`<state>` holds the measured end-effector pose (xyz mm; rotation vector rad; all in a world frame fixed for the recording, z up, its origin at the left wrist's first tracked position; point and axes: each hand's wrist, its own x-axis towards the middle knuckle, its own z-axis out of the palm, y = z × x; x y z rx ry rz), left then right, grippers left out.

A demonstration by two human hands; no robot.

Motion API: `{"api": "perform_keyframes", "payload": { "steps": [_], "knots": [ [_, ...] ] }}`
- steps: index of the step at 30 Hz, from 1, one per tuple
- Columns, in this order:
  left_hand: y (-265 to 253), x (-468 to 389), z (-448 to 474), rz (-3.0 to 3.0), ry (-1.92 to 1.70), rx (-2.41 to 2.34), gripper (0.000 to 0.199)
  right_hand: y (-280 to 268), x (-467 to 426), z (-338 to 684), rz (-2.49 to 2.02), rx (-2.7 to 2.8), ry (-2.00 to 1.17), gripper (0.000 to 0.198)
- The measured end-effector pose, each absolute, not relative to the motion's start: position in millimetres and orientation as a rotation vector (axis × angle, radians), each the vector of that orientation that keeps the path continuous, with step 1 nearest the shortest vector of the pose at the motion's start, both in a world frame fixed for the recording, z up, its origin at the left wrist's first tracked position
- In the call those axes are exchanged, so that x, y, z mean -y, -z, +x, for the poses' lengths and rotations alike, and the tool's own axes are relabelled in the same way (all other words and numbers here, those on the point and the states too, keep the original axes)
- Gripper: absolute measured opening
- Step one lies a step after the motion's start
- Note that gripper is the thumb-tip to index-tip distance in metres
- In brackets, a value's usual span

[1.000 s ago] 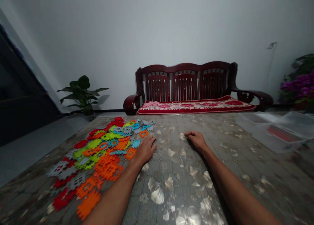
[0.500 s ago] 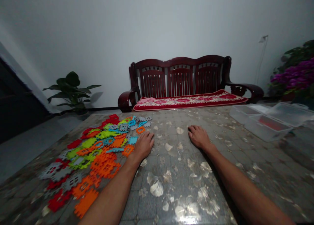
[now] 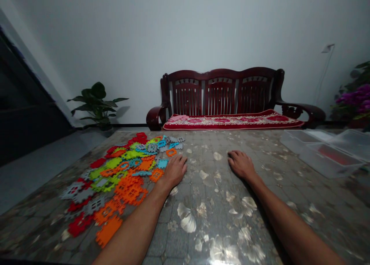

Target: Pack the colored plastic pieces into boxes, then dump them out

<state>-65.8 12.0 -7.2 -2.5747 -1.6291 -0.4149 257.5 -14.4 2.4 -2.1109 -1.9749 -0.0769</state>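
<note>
My left hand point(image 3: 175, 170) rests palm down on the patterned table cover point(image 3: 202, 203), fingers stretched forward and holding nothing. Close by on its left spreads a heap of interlocking plastic tiles point(image 3: 130, 189) in orange, green, red, grey and blue, some with window-like cut-outs. A light-blue tile point(image 3: 162, 163) and an orange tile point(image 3: 156, 174) lie nearest to that hand; an orange ring-shaped tile point(image 3: 171, 152) is just beyond it. My right hand point(image 3: 241, 164) also lies palm down on the cover, a gap away from the left, with its fingers loosely extended and nothing in them.
At the table's right side stands a clear plastic box point(image 3: 329, 168) with something red inside and a clear lid beside it. Behind the table is a dark wooden bench point(image 3: 222, 91) with a red floral cover point(image 3: 231, 121). A potted plant point(image 3: 96, 103) stands at the left.
The whole view has shifted slightly, so things appear further right. Both hands stay resting on the table, and the tiles lie as before.
</note>
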Motion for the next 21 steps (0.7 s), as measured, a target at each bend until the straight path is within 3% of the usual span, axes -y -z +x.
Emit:
{"api": "perform_keyframes", "payload": {
  "steps": [6, 13, 21],
  "knots": [
    [0.4, -9.2, -64.8, -2.532, 0.485, 1.617, 0.032, 0.4, 12.3, 258.6, -2.122, 1.982, 0.103, 0.045],
    [-15.6, -5.8, -76.9, -2.037, 0.66, 1.861, 0.044, 1.6, 10.6, 259.9, -2.121, 1.988, 0.107, 0.045],
    [-13.7, -8.2, -98.0, -1.662, 0.312, 2.347, 0.051, 1.4, 9.3, 261.1, -2.109, 1.994, 0.111, 0.045]
  ]
}}
